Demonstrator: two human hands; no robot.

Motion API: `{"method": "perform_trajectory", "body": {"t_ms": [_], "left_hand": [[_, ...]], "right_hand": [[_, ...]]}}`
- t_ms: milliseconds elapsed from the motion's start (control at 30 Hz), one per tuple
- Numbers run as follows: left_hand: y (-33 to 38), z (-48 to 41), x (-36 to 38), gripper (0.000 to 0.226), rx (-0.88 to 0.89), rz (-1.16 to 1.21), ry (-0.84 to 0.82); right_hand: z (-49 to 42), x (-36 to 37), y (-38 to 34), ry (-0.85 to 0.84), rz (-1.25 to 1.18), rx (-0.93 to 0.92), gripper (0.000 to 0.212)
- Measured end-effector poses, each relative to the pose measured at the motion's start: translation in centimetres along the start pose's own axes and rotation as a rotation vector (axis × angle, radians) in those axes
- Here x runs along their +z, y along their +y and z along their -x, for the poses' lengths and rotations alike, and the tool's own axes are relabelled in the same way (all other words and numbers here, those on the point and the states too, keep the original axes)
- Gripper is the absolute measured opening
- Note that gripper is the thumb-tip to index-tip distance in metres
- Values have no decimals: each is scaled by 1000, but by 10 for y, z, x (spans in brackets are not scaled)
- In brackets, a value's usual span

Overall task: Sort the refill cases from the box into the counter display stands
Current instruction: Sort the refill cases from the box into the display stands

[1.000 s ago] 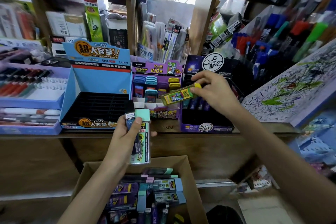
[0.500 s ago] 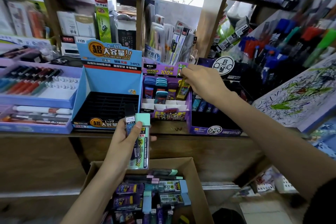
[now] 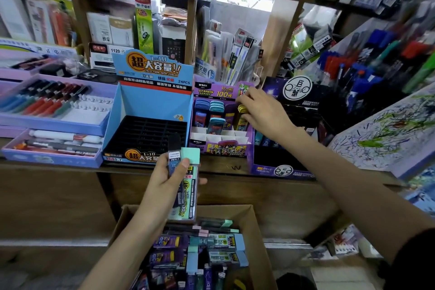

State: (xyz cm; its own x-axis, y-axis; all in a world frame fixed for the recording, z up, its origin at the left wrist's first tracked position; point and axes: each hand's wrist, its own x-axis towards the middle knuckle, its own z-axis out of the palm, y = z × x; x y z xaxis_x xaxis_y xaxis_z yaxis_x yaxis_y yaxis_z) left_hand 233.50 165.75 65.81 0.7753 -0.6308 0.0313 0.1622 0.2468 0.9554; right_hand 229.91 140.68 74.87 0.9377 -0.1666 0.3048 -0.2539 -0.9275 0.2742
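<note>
The yellow-capped refill case [image 3: 242, 113] stands upright in the right-hand column of the purple card stand [image 3: 221, 148], pinched at its cap by the curled fingertips of the right hand [image 3: 263, 113]. Seating it well likely means pressing straight down until it sits level with its neighbours. The left hand [image 3: 169, 179] grips a slim dark case [image 3: 174, 155] and a clear mint-capped case [image 3: 190, 186] above the cardboard box [image 3: 259, 231] of glossy plastic cases, below the tabletop [image 3: 223, 167].

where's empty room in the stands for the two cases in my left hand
Free: black slotted tray of the blue cardboard stand; white front compartments of the purple stand, below its filled back rows. Crowded: brown cardboard box. Left hand grips two refill cases.
</note>
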Motion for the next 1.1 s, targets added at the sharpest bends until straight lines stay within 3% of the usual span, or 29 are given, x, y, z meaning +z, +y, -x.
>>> {"method": "perform_trajectory", "body": {"t_ms": [100, 167, 233, 333, 467, 600, 800, 967, 1100], "left_hand": [[1, 0, 1, 17, 6, -12, -14], [1, 1, 3, 18, 6, -23, -36], [0, 1, 7, 19, 0, -30, -59], [-2, 1, 14, 21, 1, -45, -110], [-2, 4, 20, 32, 26, -87, -186], [-4, 5, 22, 29, -2, -100, -177], [-15, 3, 32, 23, -35, -83, -126], [-22, 2, 46, 21, -53, -106, -150], [-26, 2, 58, 23, -75, -133, -189]], "right_hand": [[6, -6, -11, 128, -143, 54, 33], [16, -12, -31, 180, -405, 98, 23], [28, -18, -56, 96, -733, 127, 14], [39, -21, -87, -152, -1153, 194, 22], [44, -14, -104, -271, -1495, 246, 9], [48, -14, -91, -114, -1529, 358, 7], [68, -26, -13, 107, -1554, 560, 4], [93, -26, 59, 313, -1216, 613, 3], [104, -10, 99, 318, -918, 637, 7]]}}
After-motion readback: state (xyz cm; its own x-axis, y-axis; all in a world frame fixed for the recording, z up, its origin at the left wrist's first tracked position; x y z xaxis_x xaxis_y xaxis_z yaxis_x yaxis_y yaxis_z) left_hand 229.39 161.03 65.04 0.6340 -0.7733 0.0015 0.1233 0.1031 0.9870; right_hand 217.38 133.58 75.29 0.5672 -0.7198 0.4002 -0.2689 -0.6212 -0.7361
